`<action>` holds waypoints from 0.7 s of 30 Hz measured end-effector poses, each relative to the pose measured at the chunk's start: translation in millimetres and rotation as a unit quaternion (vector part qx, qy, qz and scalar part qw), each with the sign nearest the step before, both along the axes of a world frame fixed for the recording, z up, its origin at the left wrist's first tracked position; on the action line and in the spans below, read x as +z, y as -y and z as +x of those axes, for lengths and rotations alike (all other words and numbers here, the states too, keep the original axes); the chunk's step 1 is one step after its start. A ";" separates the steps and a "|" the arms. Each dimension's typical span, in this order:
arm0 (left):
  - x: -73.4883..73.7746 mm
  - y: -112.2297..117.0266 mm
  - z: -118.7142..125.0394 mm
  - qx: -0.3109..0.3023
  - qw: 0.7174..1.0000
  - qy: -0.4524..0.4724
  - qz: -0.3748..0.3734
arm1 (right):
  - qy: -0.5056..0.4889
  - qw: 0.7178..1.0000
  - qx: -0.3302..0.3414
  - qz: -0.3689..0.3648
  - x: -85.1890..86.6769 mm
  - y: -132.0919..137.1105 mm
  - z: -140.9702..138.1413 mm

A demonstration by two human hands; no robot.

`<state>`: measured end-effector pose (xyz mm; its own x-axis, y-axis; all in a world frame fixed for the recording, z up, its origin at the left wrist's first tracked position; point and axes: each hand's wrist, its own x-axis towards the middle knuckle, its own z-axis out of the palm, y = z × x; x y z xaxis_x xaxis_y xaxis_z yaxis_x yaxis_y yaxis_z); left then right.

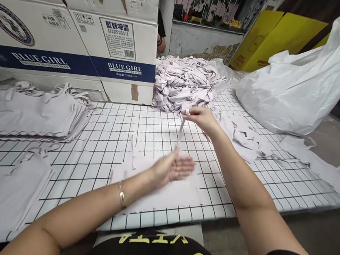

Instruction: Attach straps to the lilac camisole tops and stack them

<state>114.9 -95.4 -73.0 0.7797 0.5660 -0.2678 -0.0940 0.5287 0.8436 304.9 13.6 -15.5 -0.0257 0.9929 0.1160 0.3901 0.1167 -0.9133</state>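
Observation:
A pale pinkish-white strappy top [162,198] lies flat in front of me on the checked tabletop. My right hand [201,118] pinches one of its thin straps [181,128] near the upper end and draws it upward from the table. My left hand [173,169] is over the top, fingers stretched out and slightly blurred, with the thumb near the strap's lower end; whether it touches the cloth I cannot tell. The other strap [133,152] lies loose on the left side of the top.
Stacks of similar tops [27,113] [3,190] lie at the left. White beer cartons [76,35] stand behind. A heap of pale cloth pieces [187,82] is at the back; more pieces [242,138] and a white plastic bag [297,84] are to the right. Another person's arm [161,42] shows behind the cartons.

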 end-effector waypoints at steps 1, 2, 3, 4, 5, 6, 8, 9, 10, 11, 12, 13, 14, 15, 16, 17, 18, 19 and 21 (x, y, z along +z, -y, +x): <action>5.7 -9.2 1.9 0.037 0.995 0.033 -0.091 | 0.022 0.998 0.037 0.040 -0.4 29.2 -2.9; 11.2 -17.1 3.2 0.059 0.984 0.063 -0.155 | 0.055 0.994 0.071 0.060 -2.5 59.3 -5.9; 16.2 -22.9 4.1 0.070 0.974 0.086 -0.198 | 0.088 0.989 0.098 0.070 -6.3 88.7 -8.8; 20.5 -26.4 4.8 0.075 0.966 0.102 -0.225 | 0.102 0.986 0.098 0.084 -11.4 115.5 -11.4; 23.7 -27.3 5.4 0.079 0.960 0.112 -0.242 | 0.093 0.989 0.058 0.096 -17.2 138.5 -13.6; 26.1 -26.1 6.3 0.085 0.957 0.119 -0.252 | 0.064 0.993 0.009 0.099 -23.4 156.7 -15.3; 28.7 -20.0 9.1 0.102 0.952 0.121 -0.261 | -0.036 0.995 -0.061 0.066 -35.1 177.9 -17.3; 29.7 -16.5 11.0 0.111 0.951 0.121 -0.261 | -0.091 0.994 -0.055 0.029 -40.0 181.8 -17.7; 30.7 -13.5 13.1 0.119 0.951 0.120 -0.259 | -0.138 0.990 -0.020 -0.015 -44.0 182.6 -17.7; 31.9 -11.5 15.3 0.123 0.951 0.119 -0.256 | -0.172 0.983 0.029 -0.062 -47.1 181.3 -17.4; 33.5 -10.7 17.4 0.126 0.952 0.120 -0.252 | -0.191 0.973 0.077 -0.107 -49.5 178.9 -16.9; 35.4 -11.2 19.3 0.129 0.953 0.120 -0.246 | -0.201 0.962 0.112 -0.147 -51.4 176.1 -16.3; 37.1 -13.0 20.6 0.132 0.955 0.118 -0.237 | -0.205 0.953 0.132 -0.180 -52.8 173.5 -15.6; 38.5 -16.1 21.2 0.135 0.959 0.112 -0.223 | -0.204 0.946 0.142 -0.209 -53.9 171.3 -14.7; 39.0 -20.0 20.8 0.135 0.964 0.099 -0.204 | -0.201 0.941 0.145 -0.232 -54.7 169.3 -13.7; 38.3 -24.4 19.2 0.130 0.973 0.078 -0.175 | -0.198 0.938 0.142 -0.247 -55.3 167.2 -12.5; 36.1 -28.7 16.3 0.124 0.983 0.039 -0.130 | -0.198 0.938 0.132 -0.253 -55.5 164.9 -10.9; 32.4 -32.1 12.2 0.119 0.991 -0.020 -0.064 | -0.205 0.939 0.113 -0.253 -55.3 162.2 -9.1; 20.7 -34.2 0.9 0.107 0.970 -0.178 0.130 | -0.238 0.938 0.059 -0.243 -54.3 154.7 -4.9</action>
<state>115.8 -61.2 -52.3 0.5209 0.7892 -0.3254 0.1429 0.2952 0.9447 300.0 -141.1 -69.8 -0.1997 0.9247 -0.3241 -0.0659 -0.3427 -0.9372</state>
